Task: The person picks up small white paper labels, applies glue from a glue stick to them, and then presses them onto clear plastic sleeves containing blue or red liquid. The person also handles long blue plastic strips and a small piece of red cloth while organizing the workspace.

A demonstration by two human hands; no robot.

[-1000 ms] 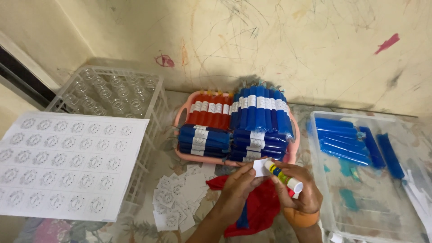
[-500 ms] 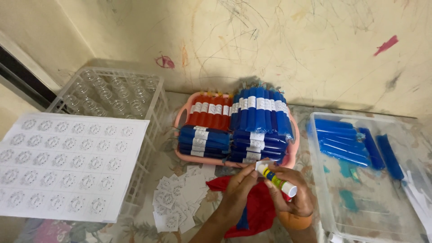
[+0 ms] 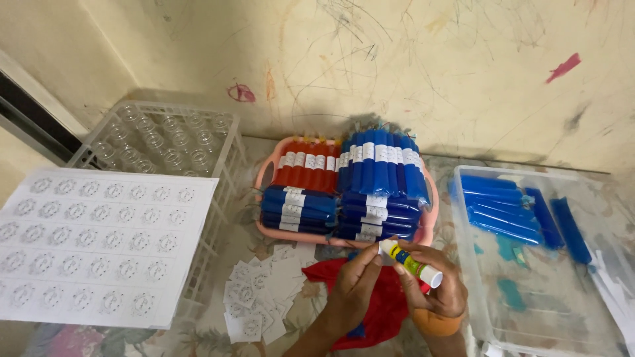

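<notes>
Below the pink tray (image 3: 428, 228) of stacked blue and red tubes (image 3: 380, 168), the right hand (image 3: 433, 287) is gripping a glue stick (image 3: 410, 262) with closed fingers, tilting it over red packets (image 3: 383, 301). Beside it, the left hand (image 3: 354, 287) is pinching the stick's white tip, fingers curled. At left, a sheet of round labels (image 3: 99, 244) is lying over a clear rack (image 3: 159, 142).

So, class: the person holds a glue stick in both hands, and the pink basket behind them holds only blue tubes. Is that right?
Not quite. The head view shows the pink basket holding red tubes as well as blue tubes; the red ones stand at its back left. The rest stands: the glue stick is held between the left hand and the right hand, in front of the basket.
</notes>
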